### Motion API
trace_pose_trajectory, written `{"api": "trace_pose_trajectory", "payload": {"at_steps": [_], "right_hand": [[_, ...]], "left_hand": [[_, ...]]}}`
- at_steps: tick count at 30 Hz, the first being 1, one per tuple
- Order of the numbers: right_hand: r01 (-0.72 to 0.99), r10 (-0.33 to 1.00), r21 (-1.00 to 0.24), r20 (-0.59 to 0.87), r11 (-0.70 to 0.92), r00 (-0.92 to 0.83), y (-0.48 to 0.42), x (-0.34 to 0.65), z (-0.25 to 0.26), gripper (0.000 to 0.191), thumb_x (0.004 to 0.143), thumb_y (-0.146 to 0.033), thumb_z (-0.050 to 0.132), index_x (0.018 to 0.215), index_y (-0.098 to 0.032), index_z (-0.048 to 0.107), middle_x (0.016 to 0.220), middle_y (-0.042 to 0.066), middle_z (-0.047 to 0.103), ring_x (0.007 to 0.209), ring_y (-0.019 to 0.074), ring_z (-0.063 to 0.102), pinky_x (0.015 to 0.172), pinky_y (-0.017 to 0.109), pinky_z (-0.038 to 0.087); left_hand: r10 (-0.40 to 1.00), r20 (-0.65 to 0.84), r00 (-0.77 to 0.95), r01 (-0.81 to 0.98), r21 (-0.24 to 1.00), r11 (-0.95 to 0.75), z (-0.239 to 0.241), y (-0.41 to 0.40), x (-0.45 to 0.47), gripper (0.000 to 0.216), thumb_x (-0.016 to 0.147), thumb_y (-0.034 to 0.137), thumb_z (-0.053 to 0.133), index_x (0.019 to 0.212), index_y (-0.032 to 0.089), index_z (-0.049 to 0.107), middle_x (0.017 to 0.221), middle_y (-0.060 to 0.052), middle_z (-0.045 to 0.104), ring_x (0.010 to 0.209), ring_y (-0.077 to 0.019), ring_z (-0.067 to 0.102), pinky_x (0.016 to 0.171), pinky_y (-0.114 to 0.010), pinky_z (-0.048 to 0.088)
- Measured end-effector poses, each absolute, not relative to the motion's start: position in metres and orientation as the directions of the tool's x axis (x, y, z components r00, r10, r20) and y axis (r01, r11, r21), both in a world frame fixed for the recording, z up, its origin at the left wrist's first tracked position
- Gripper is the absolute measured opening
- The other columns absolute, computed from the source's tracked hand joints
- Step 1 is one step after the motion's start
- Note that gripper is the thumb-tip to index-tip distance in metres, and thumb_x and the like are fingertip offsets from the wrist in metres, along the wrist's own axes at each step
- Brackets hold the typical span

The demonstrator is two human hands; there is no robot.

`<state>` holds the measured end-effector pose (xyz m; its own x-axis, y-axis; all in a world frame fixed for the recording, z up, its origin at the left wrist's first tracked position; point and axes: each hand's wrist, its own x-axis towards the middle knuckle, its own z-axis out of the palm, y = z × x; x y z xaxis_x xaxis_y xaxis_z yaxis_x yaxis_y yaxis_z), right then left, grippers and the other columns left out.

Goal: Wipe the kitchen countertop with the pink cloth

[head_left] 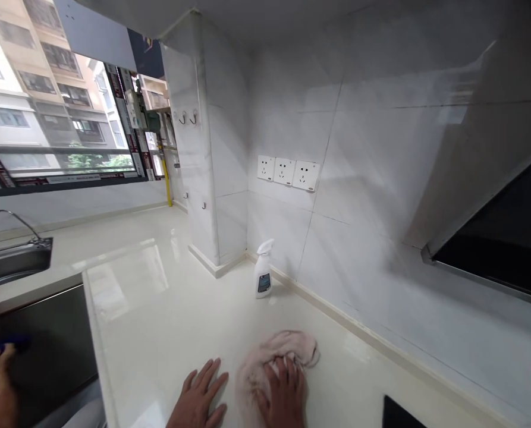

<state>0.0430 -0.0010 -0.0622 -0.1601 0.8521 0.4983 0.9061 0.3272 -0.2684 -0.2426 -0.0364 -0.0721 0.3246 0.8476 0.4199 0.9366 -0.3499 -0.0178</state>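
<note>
the glossy white surface (167, 333) runs right under the camera. on it lies a bunched pink cloth (292, 346), the right hand (283, 397) flat upon it, grip open. the left hand (198, 399) rests just beside, fingers spread, holding nothing. a spray bottle (263, 270) stands back by the wall (358, 178).

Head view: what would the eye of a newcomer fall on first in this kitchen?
First come the two hands at the bottom edge: the left hand lies flat on the glossy white counter, and the right hand presses on a crumpled pinkish cloth. Behind them a white spray bottle stands upright near the tiled wall, below three white sockets. At the left, a large window shows apartment buildings.
</note>
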Motion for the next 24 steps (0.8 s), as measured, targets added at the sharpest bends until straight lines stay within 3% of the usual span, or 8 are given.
{"api": "trace_pose_trajectory", "payload": {"at_steps": [4, 9, 13, 17, 21, 24], "right_hand": [[0.939, 0.928, -0.265, 0.353, 0.217, -0.114, 0.044, 0.098, -0.056, 0.049, 0.099, -0.054, 0.042, 0.143, -0.037, 0.056, 0.161, 0.005, 0.048, 0.153, 0.0366, 0.035, 0.118, 0.066, 0.035], [0.964, 0.972, -0.266, 0.222, -0.020, 0.082, 0.059, 0.198, -0.072, 0.060, 0.098, -0.063, 0.031, 0.149, -0.036, 0.050, 0.165, 0.005, 0.042, 0.155, 0.0355, 0.031, 0.123, 0.067, 0.027], [0.949, 0.935, -0.280, 0.276, -0.144, 0.224, 0.045, 0.259, -0.085, 0.071, 0.095, -0.068, 0.023, 0.145, -0.029, 0.055, 0.162, 0.007, 0.045, 0.154, 0.0372, 0.031, 0.121, 0.062, 0.032], [0.960, 0.900, -0.222, 0.362, -0.168, 0.242, 0.021, 0.268, -0.085, 0.072, 0.094, -0.064, 0.022, 0.140, -0.023, 0.061, 0.152, 0.014, 0.054, 0.148, 0.0408, 0.041, 0.117, 0.065, 0.036], [0.988, 0.863, -0.091, 0.480, -0.128, 0.156, -0.018, 0.243, -0.088, 0.061, 0.094, -0.052, 0.034, 0.123, -0.015, 0.073, 0.130, 0.021, 0.069, 0.131, 0.0441, 0.058, 0.112, 0.065, 0.044], [0.992, 0.834, -0.098, 0.538, -0.080, 0.120, -0.054, 0.218, -0.092, 0.044, 0.087, -0.048, 0.050, 0.105, -0.022, 0.081, 0.108, 0.020, 0.076, 0.105, 0.0427, 0.070, 0.099, 0.063, 0.055]], "left_hand": [[0.814, 0.469, 0.343, 0.930, -0.049, -0.364, -0.068, -0.038, -0.242, 0.053, 0.099, 0.055, 0.056, 0.150, 0.041, 0.051, 0.159, -0.003, 0.052, 0.140, -0.0270, 0.053, 0.113, -0.043, 0.040], [0.794, 0.469, 0.387, 0.920, -0.135, -0.368, -0.058, -0.039, -0.241, 0.054, 0.100, 0.054, 0.055, 0.151, 0.039, 0.050, 0.159, -0.004, 0.053, 0.140, -0.0264, 0.054, 0.110, -0.043, 0.043], [0.815, 0.438, 0.378, 0.924, -0.120, -0.364, -0.058, -0.038, -0.240, 0.052, 0.100, 0.054, 0.054, 0.150, 0.040, 0.052, 0.158, -0.004, 0.054, 0.140, -0.0275, 0.054, 0.110, -0.045, 0.044], [0.834, 0.416, 0.362, 0.930, -0.096, -0.356, -0.062, -0.035, -0.240, 0.050, 0.100, 0.055, 0.054, 0.148, 0.040, 0.055, 0.157, -0.005, 0.055, 0.139, -0.0285, 0.056, 0.110, -0.046, 0.045], [0.870, 0.357, 0.339, 0.936, -0.036, -0.350, -0.057, -0.036, -0.238, 0.050, 0.101, 0.056, 0.052, 0.148, 0.040, 0.055, 0.159, -0.006, 0.053, 0.140, -0.0300, 0.055, 0.111, -0.049, 0.045], [0.898, 0.306, 0.316, 0.941, 0.022, -0.339, -0.052, -0.037, -0.235, 0.050, 0.101, 0.054, 0.051, 0.148, 0.039, 0.055, 0.161, -0.006, 0.051, 0.144, -0.0304, 0.051, 0.115, -0.050, 0.042]]}}
